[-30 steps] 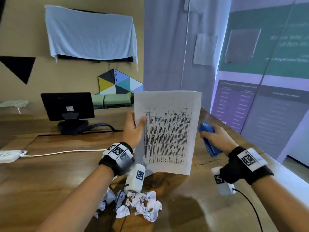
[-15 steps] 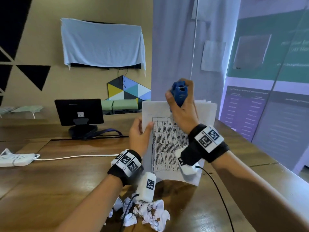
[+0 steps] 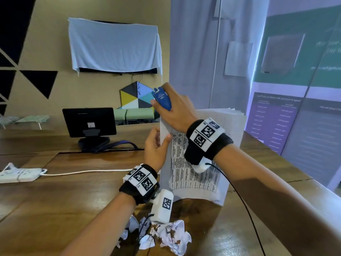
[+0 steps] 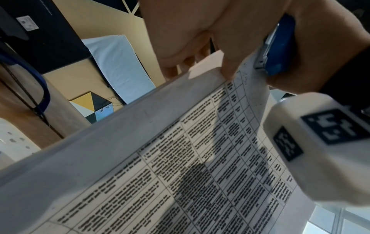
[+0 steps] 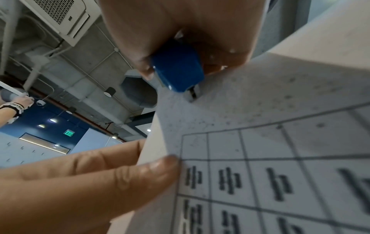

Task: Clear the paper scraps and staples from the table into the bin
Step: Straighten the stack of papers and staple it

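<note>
My left hand (image 3: 156, 143) pinches the left edge of a stack of printed sheets (image 3: 206, 174) held upright on the wooden table (image 3: 55, 191). My right hand (image 3: 173, 111) grips a blue stapler (image 3: 162, 98) at the stack's top left corner. In the right wrist view the stapler (image 5: 178, 69) has its nose on the sheets (image 5: 280, 142), with my left thumb just below. The left wrist view shows the stapler (image 4: 278, 45) clamped over the paper's corner (image 4: 200, 158). Crumpled paper scraps (image 3: 166, 235) lie in a heap on the table under my left forearm.
A small black monitor on a stand (image 3: 89, 122) sits at the back of the table. A white power strip (image 3: 18, 174) with its cord lies at the left. The table's right edge (image 3: 313, 183) runs beside a glass wall. No bin shows.
My right hand has carried the stapler from the table at the right, up over the sheets, and to the left onto the top left corner. The left hand keeps its hold.
</note>
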`<state>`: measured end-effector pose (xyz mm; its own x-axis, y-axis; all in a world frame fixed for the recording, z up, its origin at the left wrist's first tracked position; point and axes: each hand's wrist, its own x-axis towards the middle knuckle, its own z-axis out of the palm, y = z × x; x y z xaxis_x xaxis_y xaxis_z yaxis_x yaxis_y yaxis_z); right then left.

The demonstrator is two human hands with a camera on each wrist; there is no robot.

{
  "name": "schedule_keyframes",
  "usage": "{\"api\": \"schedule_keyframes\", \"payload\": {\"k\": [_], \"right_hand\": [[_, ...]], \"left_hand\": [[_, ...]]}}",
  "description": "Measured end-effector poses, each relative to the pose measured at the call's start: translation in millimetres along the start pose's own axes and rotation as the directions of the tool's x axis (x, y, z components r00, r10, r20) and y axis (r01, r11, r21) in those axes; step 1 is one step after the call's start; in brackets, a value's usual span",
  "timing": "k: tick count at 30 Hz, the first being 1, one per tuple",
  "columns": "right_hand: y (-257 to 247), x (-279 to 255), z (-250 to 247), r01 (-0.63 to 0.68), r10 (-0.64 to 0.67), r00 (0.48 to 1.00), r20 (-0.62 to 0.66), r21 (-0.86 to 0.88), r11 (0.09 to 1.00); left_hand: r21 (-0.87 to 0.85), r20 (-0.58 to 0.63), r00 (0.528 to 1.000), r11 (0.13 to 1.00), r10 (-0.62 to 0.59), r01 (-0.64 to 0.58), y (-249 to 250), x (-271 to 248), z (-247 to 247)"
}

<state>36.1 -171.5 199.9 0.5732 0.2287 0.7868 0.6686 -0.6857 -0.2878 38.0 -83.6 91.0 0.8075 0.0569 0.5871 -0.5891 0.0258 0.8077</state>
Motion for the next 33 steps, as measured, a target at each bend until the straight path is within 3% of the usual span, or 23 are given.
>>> {"api": "schedule_keyframes", "payload": {"k": [14,25,33], "right_hand": [[-10.5,13.7,25.6,-0.027,0.029,0.999,0.013,-0.127,0.992],[-5.3,7.0,18.9,0.029,-0.024,0.999,0.03,-0.194,0.981],[-1.3,6.4,23.5,-0.002,0.003,1.0,0.005,-0.177,0.984]], "left_hand": [[0.032,0.057,0.998,0.999,0.009,-0.011,12.5,0.0,-8.8],[0.029,0.063,0.998,0.999,-0.018,0.016,7.2,3.4,-7.8],[0.031,0.075,0.997,1.0,-0.006,0.004,5.6,3.5,-5.8]]}}
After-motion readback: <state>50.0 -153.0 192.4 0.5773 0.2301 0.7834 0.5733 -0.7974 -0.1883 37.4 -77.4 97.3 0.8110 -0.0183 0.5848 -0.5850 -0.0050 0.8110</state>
